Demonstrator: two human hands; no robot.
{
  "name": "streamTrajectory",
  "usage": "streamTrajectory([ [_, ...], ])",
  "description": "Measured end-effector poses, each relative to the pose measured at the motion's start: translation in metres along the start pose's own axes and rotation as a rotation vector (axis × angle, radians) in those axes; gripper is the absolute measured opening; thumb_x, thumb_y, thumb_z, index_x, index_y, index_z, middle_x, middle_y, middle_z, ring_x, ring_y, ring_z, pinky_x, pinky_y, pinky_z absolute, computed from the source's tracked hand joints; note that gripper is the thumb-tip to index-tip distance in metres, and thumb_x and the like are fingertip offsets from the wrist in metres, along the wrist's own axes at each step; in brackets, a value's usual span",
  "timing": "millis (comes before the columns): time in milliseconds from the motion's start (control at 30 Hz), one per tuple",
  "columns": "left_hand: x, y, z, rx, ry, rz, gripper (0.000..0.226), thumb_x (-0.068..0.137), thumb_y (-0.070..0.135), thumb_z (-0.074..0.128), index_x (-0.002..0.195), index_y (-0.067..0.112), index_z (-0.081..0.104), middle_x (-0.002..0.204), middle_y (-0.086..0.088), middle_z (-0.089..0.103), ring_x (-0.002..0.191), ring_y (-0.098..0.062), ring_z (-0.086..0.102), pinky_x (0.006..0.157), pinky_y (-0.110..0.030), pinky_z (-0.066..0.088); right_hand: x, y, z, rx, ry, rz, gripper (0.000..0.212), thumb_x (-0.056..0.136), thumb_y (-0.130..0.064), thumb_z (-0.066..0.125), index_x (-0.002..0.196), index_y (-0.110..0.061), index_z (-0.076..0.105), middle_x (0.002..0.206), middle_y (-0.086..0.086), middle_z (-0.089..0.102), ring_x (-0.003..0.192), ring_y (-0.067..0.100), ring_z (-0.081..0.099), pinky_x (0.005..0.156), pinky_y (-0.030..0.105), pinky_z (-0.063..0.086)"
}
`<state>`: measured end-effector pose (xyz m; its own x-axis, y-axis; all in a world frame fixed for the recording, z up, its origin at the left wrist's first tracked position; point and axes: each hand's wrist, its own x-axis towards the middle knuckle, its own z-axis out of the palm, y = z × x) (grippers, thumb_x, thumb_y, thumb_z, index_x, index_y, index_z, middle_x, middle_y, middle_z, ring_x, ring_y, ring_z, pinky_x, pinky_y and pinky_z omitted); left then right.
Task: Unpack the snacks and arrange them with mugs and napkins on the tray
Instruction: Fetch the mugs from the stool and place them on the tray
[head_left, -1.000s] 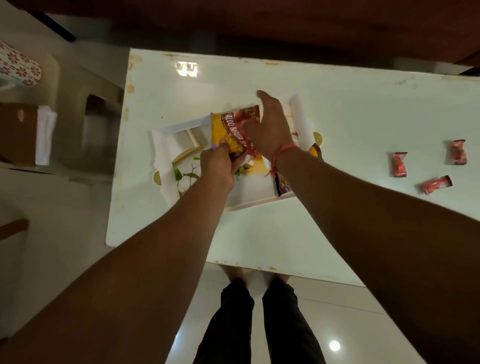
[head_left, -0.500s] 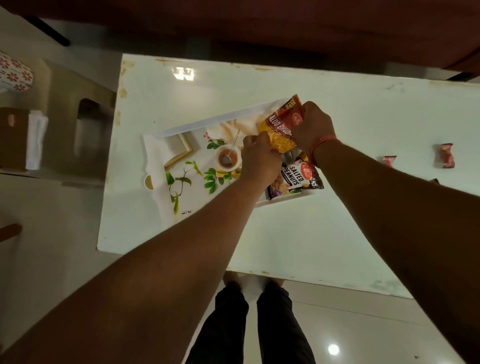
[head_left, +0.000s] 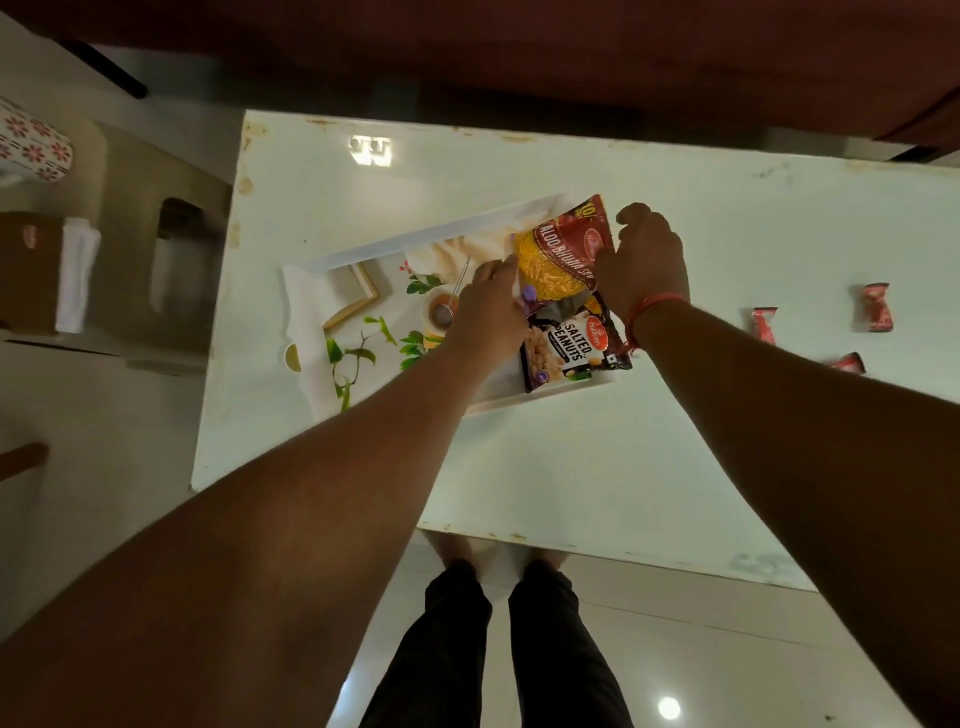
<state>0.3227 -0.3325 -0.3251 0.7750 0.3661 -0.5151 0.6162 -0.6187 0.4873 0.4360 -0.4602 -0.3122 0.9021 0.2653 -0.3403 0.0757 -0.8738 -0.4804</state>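
A white tray (head_left: 311, 306) printed with leaves and a teacup lies on the white table (head_left: 597, 467). At its right end lies a red and yellow aloo bhujia packet (head_left: 563, 254), and a dark salted peanuts packet (head_left: 571, 345) sits just in front of it. My left hand (head_left: 491, 312) pinches the bhujia packet's left lower corner. My right hand (head_left: 644, 254) grips its right edge. The packet's lower edge overlaps the top of the peanuts packet.
Three small red wrapped sweets (head_left: 763, 325) lie on the table to the right. Left of the table stands a stool (head_left: 140, 249) with a brown box (head_left: 26, 270), white napkins (head_left: 78, 275) and a flowered mug (head_left: 34, 145). My legs stand at the table's front edge.
Both hands carried the bhujia packet from the tray's middle to its right end and lowered it behind the peanuts packet. The tray's printed picture has come into view.
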Motion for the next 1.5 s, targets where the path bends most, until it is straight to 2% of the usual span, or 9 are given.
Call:
streamTrajectory([
  [133,-0.020,-0.020,-0.011,0.227,0.103,0.086,0.062,0.097,0.030,0.050,0.152,0.011,0.027,0.156,-0.017,0.032,0.141,-0.038,0.035,0.114,-0.049,0.032,-0.027,-0.012,-0.002,-0.198,0.023,-0.269,0.041,0.092,-0.023,0.048,0.130,-0.008,0.047,0.128,0.017,0.053,0.115,0.037,0.050,0.091,0.047,0.046],
  [233,-0.040,-0.034,-0.033,0.402,0.170,0.104,0.069,0.096,0.046,0.044,0.155,0.016,0.021,0.161,-0.016,0.023,0.146,-0.038,0.025,0.116,-0.055,0.026,-0.044,-0.034,0.000,-0.280,-0.108,-0.376,0.063,0.092,-0.039,0.052,0.146,-0.012,0.033,0.150,0.017,0.039,0.138,0.039,0.035,0.108,0.053,0.038],
  [367,-0.062,-0.056,-0.081,0.474,0.232,0.060,0.073,0.096,0.057,0.034,0.157,0.025,0.009,0.165,-0.010,0.009,0.150,-0.035,0.012,0.119,-0.059,0.015,-0.064,-0.082,0.008,-0.347,-0.206,-0.428,0.075,0.097,-0.058,0.036,0.156,-0.019,0.011,0.165,0.009,0.009,0.150,0.036,0.010,0.119,0.057,0.016],
  [567,-0.071,-0.128,-0.152,0.535,0.308,-0.024,0.078,0.093,0.070,0.019,0.157,0.028,0.005,0.166,-0.009,0.002,0.152,-0.035,0.004,0.118,-0.063,0.005,-0.080,-0.170,0.046,-0.344,-0.246,-0.486,0.079,0.095,-0.065,0.027,0.157,-0.022,0.004,0.166,0.005,0.000,0.152,0.032,0.003,0.118,0.058,0.016],
  [767,-0.073,-0.237,-0.247,0.594,0.399,-0.045,0.077,0.094,0.068,0.022,0.156,0.024,0.011,0.164,-0.013,0.013,0.150,-0.039,0.013,0.117,-0.062,0.013,-0.094,-0.281,0.120,-0.368,-0.303,-0.524,0.080,0.094,-0.068,0.024,0.156,-0.024,0.001,0.166,0.005,-0.003,0.152,0.031,0.002,0.119,0.057,0.014],
  [900,-0.065,-0.312,-0.322,0.633,0.472,-0.052,0.074,0.095,0.064,0.022,0.156,0.023,0.011,0.163,-0.014,0.016,0.149,-0.039,0.017,0.116,-0.061,0.015,-0.092,-0.363,0.162,-0.382,-0.310,-0.602,0.079,0.095,-0.065,0.029,0.156,-0.021,0.004,0.166,0.006,0.001,0.151,0.033,0.005,0.118,0.057,0.017],
  [1200,0.000,-0.451,-0.467,0.626,0.453,-0.216,0.086,0.085,0.039,0.062,0.154,0.018,0.014,0.161,-0.017,0.014,0.147,-0.041,0.017,0.115,-0.061,0.022,-0.030,-0.562,0.254,-0.419,-0.330,-0.838,0.097,0.084,-0.030,0.071,0.155,-0.028,0.006,0.165,0.008,0.001,0.149,0.040,0.012,0.113,0.059,0.031],
  [1367,0.045,-0.473,-0.489,0.414,0.288,-0.247,0.101,0.084,0.042,0.071,0.156,0.021,0.004,0.164,-0.017,-0.003,0.148,-0.047,0.005,0.115,-0.060,0.024,-0.014,-0.614,0.283,-0.621,-0.431,-0.870,0.100,0.081,-0.015,0.073,0.154,-0.038,0.009,0.165,0.006,0.002,0.147,0.044,0.012,0.112,0.058,0.033],
  [1500,0.065,-0.474,-0.490,0.352,0.248,-0.259,0.097,0.086,0.040,0.069,0.157,0.025,0.005,0.164,-0.013,0.002,0.143,-0.047,0.021,0.112,-0.055,0.031,-0.008,-0.621,0.291,-0.749,-0.375,-0.946,0.089,0.083,-0.013,0.071,0.153,-0.035,0.021,0.156,0.015,0.020,0.135,0.050,0.029,0.105,0.055,0.041],
])
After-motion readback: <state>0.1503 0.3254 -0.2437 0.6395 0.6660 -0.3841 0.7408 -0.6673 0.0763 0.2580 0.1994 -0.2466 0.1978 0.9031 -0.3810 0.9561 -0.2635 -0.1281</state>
